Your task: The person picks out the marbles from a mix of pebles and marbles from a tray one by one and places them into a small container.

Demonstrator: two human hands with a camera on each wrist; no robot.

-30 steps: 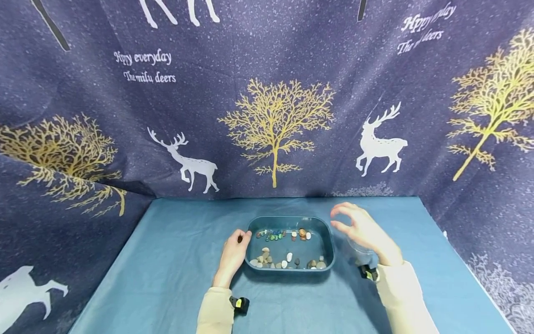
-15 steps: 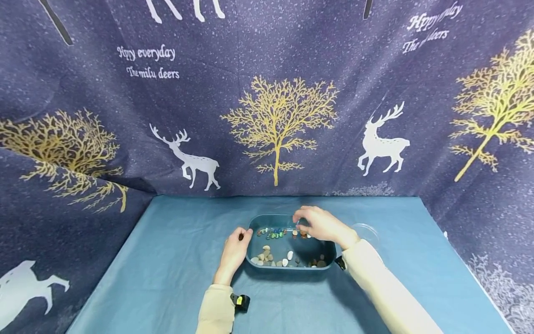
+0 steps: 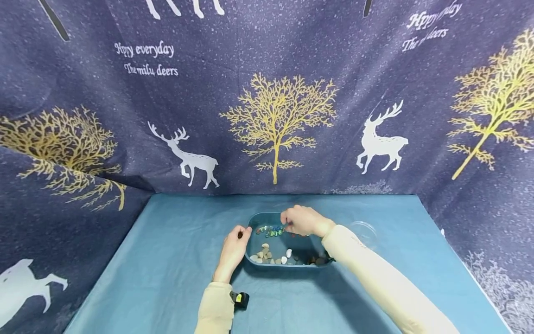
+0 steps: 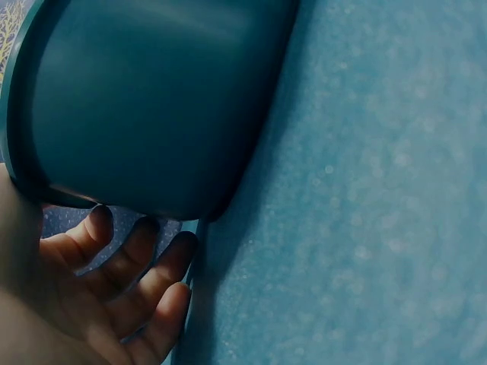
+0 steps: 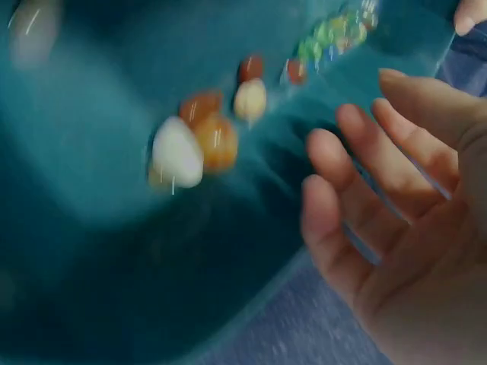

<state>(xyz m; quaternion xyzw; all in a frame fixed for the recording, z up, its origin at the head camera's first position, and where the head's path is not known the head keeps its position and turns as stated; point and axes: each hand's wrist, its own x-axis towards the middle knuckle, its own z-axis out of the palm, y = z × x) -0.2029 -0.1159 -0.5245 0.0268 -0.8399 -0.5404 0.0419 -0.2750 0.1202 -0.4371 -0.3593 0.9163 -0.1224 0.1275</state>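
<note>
A teal tub [image 3: 280,244] stands on the table, with my left hand [image 3: 235,246] gripping its left end. In the left wrist view the fingers [image 4: 141,251] curl against the tub's outer wall. My right hand [image 3: 306,220] is over the far right part of the tub. Its loosely bent fingers hold nothing in the right wrist view. Near those fingers lie a white stone [image 5: 179,152], an orange stone [image 5: 218,144] and a cream stone [image 5: 249,99]. Several glass marbles [image 5: 331,38], mostly green, lie farther along the same side, left of the right hand in the head view.
Tan pebbles [image 3: 263,254], white pebbles [image 3: 289,253] and dark pebbles [image 3: 319,260] lie along the tub's near side. A clear round container [image 3: 364,230] stands on the blue tablecloth [image 3: 187,241] to the right. A patterned dark curtain [image 3: 275,55] hangs behind.
My right hand has moved left from above the clear container to over the tub, first over the orange stones and then toward the marbles. My left hand stays on the tub.
</note>
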